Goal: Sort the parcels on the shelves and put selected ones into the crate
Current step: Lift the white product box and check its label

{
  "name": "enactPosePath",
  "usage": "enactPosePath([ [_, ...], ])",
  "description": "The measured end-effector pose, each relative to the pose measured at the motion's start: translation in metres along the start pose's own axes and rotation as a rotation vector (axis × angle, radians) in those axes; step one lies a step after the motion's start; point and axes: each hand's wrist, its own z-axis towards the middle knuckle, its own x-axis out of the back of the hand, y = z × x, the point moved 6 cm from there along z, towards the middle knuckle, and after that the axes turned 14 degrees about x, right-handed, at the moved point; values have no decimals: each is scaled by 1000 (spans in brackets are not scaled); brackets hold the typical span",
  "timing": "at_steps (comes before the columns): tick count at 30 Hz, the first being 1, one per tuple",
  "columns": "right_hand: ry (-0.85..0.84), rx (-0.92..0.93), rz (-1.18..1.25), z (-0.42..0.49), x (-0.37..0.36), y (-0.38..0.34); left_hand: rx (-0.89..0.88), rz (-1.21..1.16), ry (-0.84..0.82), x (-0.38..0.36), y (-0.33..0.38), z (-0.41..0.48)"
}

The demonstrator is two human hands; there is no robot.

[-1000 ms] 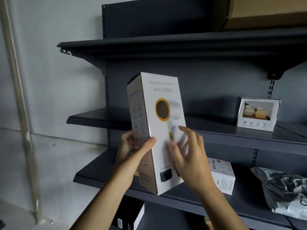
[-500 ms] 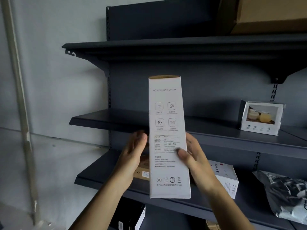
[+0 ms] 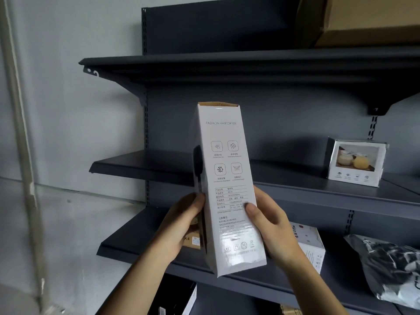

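Tall white box (image 3: 229, 189) is held upright, leaning slightly left, in the air in front of the shelving. Its narrow face is toward the camera, printed "FASHION HAIR DRYER" above four icons and lines of small text. A brown edge shows at its top end. Left hand (image 3: 179, 226): grip closed on the box's left side at about mid-height, thumb at the near edge, fingers hidden behind. Right hand (image 3: 270, 226): grip closed on the right side at the same height, thumb laid across the printed face, fingers behind the box. Top shelf (image 3: 204, 62) carries a brown carton (image 3: 368, 19) at the far right, only partly in view. Middle shelf (image 3: 159, 164) carries a small photo box (image 3: 356, 162) standing at the right, well apart from the held box. Lower shelf (image 3: 141, 237) carries a brown box (image 3: 192, 241), mostly hidden behind the left hand, a white box (image 3: 311, 248) partly hidden behind the right hand, and a crumpled grey bag (image 3: 386, 269) at the right edge. Beneath the lower shelf a black and white box (image 3: 179, 298) is partly visible. A pale wall (image 3: 68, 133) stands left of the shelving.
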Motion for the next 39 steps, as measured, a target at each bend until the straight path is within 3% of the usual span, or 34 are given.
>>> enactPosePath([
  [5, 103, 71, -189, 4, 11, 4, 39, -157, 233, 17, -11, 7],
  [9, 130, 105, -324, 9, 16, 7, -41, -146, 282, 19, -6, 3],
  [12, 146, 43, -382, 9, 16, 12, -81, -140, 274, 16, -3, -1],
  [18, 80, -98, -268, 5, 13, 20, -191, -112, 306, 13, 3, -9],
  [24, 169, -122, -232, 6, 21, 21, -232, -80, 257, 7, 10, -11],
  [32, 141, -133, -174, 4, 19, 18, -42, -166, 87, -1, 0, -2],
  [39, 171, -135, -274, 8, 22, 20, -41, -106, 108, 3, 2, -3],
])
